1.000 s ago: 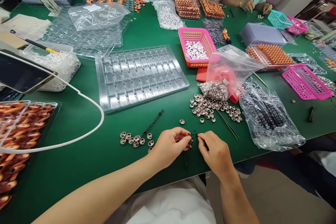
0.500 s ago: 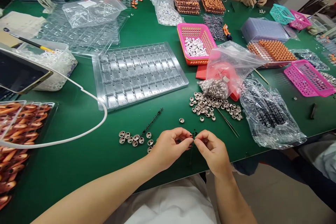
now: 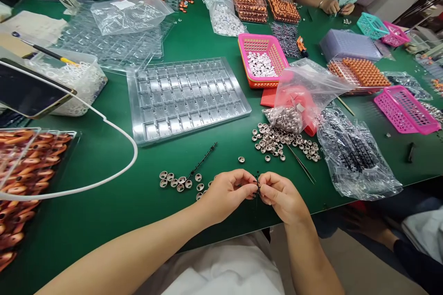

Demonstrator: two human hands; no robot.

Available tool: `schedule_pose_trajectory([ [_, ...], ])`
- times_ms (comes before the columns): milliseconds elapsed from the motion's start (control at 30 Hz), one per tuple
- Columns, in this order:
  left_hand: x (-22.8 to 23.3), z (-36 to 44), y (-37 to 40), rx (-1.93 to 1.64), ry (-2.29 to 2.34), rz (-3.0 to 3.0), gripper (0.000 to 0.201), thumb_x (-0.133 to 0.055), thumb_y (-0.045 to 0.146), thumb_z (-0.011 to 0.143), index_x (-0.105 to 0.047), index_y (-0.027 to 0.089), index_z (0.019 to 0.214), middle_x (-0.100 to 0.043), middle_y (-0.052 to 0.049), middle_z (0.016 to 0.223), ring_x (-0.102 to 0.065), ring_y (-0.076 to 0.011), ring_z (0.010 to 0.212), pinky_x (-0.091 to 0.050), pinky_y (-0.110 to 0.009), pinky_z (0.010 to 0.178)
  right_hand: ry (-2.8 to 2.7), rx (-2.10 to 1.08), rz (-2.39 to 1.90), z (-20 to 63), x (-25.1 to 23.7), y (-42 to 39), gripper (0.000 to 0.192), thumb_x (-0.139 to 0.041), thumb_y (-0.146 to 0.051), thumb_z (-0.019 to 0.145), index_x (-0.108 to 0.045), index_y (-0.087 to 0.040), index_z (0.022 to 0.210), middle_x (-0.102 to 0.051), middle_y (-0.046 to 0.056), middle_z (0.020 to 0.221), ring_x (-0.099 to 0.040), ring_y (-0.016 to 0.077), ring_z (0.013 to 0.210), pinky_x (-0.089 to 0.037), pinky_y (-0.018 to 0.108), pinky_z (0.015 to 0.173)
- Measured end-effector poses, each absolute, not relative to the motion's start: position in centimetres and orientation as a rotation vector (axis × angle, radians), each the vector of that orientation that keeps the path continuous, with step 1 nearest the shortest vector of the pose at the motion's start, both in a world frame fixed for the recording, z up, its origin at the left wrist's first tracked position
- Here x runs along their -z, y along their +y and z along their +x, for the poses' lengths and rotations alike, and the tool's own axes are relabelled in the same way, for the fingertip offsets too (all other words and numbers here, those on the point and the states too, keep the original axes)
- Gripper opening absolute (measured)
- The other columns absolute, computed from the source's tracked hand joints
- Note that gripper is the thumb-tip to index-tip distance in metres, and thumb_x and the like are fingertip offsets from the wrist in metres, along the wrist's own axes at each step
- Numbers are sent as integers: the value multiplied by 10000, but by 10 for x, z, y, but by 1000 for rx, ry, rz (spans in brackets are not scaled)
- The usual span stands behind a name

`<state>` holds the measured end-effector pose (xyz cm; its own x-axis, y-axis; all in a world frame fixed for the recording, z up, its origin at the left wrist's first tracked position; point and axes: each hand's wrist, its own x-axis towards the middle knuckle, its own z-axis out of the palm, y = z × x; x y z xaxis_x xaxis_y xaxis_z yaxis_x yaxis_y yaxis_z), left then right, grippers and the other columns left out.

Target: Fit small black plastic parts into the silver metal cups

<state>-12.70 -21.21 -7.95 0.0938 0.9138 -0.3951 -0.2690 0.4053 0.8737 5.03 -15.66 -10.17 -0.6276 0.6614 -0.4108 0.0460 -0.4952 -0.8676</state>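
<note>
My left hand (image 3: 226, 193) and my right hand (image 3: 282, 196) meet fingertip to fingertip near the table's front edge, pinching a small black plastic strip (image 3: 256, 186) between them. A row of small silver metal cups (image 3: 180, 183) lies just left of my left hand, beside a thin black sprue (image 3: 202, 162). A loose pile of the same metal cups (image 3: 282, 143) spreads beyond my right hand, spilling from a clear bag (image 3: 304, 97). Thin tweezers (image 3: 301, 164) lie next to that pile.
A clear compartment tray (image 3: 187, 99) sits mid-table. A pink basket (image 3: 261, 57) of white rings stands behind it. A bag of black parts (image 3: 356, 154) lies right. Orange parts in a tray (image 3: 24, 179) and a phone (image 3: 29, 92) sit left. Other people's hands (image 3: 332, 7) work at the far edge.
My two hands have closed together until the fingertips touch around the small black strip. The view shifted slightly.
</note>
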Motion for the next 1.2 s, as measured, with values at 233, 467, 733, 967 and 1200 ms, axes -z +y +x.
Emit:
schedule_pose_trajectory([
  [233,83,-127,-212,-1026,1117,649,203,-717,334,735,-642,149,775,-638,-15,723,-613,-144,681,-524,-288,699,-1294,-2172,-1056,47,101,-157,311,-712,-445,796,-578,-164,786,-462,-22,629,-350,86,511,-245,232,473],
  [467,88,-128,-213,-1033,1075,621,242,-738,349,727,-635,139,789,-647,-22,723,-631,-150,684,-538,-305,704,-1448,-2046,-1050,48,100,-157,275,-683,-422,828,-577,-173,785,-451,-28,641,-386,96,531,-294,232,481],
  [733,81,-128,-211,-1063,1194,582,231,-718,347,729,-623,145,789,-638,-16,725,-622,-141,670,-547,-279,670,-2195,-1036,-1238,51,95,-160,147,-532,-262,926,-588,-202,805,-557,13,756,-464,134,609,-370,268,568],
  [967,89,-126,-213,-1040,1322,673,218,-679,371,760,-637,166,821,-650,-31,770,-646,-177,720,-576,-304,677,-2385,-696,-1128,54,103,-163,150,-473,-166,926,-615,-206,953,-590,44,823,-546,170,706,-414,283,624],
  [1200,93,-125,-215,-1019,1414,839,179,-636,350,808,-646,178,853,-681,-38,783,-668,-191,728,-558,-302,679,-2028,-1179,-1228,49,92,-173,88,-549,-251,910,-627,-215,929,-579,17,821,-528,141,643,-437,249,574],
])
